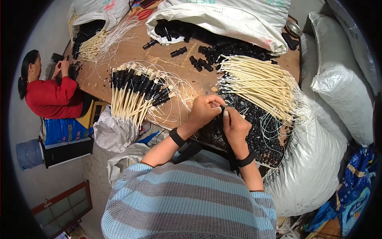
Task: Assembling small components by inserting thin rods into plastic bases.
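My left hand [205,110] and my right hand [237,128] meet over the table's near edge, thumbs and fingertips pinched together. Between them is a small black plastic part [222,108], mostly covered by the fingers; its exact shape is hidden. To the left lies a row of cream rods with black plastic fittings [141,85] at their far ends and thin white strings. On the right, a bundle of bare cream rods [258,85] rests beside and partly over a heap of tiny black pieces [258,123].
An opened white sack [227,24] spills black fittings [205,63] onto the brown table [167,59]. Red scissors [144,14] lie at the far left. Full sacks [306,167] crowd the right side. A co-worker in red [53,95] sits at the left with more rods [93,47].
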### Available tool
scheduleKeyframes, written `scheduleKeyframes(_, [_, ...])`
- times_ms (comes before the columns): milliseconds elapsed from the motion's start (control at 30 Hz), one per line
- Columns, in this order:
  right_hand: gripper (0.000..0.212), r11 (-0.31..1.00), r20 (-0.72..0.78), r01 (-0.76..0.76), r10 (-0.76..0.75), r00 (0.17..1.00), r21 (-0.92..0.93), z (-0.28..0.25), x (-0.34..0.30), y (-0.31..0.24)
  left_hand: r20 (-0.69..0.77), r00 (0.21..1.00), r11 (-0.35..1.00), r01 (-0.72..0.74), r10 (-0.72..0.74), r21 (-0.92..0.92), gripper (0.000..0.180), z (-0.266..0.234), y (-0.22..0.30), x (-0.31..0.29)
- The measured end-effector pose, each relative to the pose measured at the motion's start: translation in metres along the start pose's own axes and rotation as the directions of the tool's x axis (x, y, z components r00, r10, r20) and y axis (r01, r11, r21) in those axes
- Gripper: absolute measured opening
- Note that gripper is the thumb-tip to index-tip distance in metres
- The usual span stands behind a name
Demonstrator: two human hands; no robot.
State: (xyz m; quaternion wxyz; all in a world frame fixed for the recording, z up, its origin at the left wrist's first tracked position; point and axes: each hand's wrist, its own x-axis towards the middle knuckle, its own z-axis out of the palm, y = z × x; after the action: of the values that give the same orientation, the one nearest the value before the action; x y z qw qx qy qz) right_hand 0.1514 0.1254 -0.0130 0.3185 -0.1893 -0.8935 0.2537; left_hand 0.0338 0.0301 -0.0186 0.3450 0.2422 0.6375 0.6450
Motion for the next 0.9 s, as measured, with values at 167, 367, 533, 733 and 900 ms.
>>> scheduleKeyframes(167, [0.009, 0.99, -0.031, -0.028, 0.032, 0.999, 0.135, -0.002, 0.002, 0.005, 0.01, 1.0, 0.996, -0.028, 0.027, 0.081, 0.015, 0.003, 0.009, 0.001])
scheduleKeyframes(367, [0.011, 0.958, 0.152, -0.108, 0.069, 0.986, 0.265, -0.014, 0.004, 0.002, -0.083, 0.944, 0.891, -0.27, 0.32, 0.366, 0.016, 0.0, -0.002, 0.008])
scheduleKeyframes(533, [0.009, 0.376, 0.432, -0.578, 0.407, 0.805, 0.724, -0.02, 0.01, 0.012, 0.067, 0.754, 0.59, -0.564, 0.654, 0.578, 0.023, 0.0, 0.02, 0.015])
scheduleKeyframes(733, [0.016, 0.244, 0.533, -0.619, 0.337, 0.776, 0.746, -0.037, 0.013, 0.018, 0.351, 0.856, 0.679, -0.515, 0.38, 0.523, 0.04, -0.006, 0.011, 0.008])
scheduleKeyframes(900, [0.032, 0.985, 0.29, 0.154, -0.169, 0.942, 0.074, -0.038, 0.01, 0.016, 0.298, 0.885, 0.596, -0.462, 0.359, 0.657, 0.033, -0.013, 0.002, 0.004])
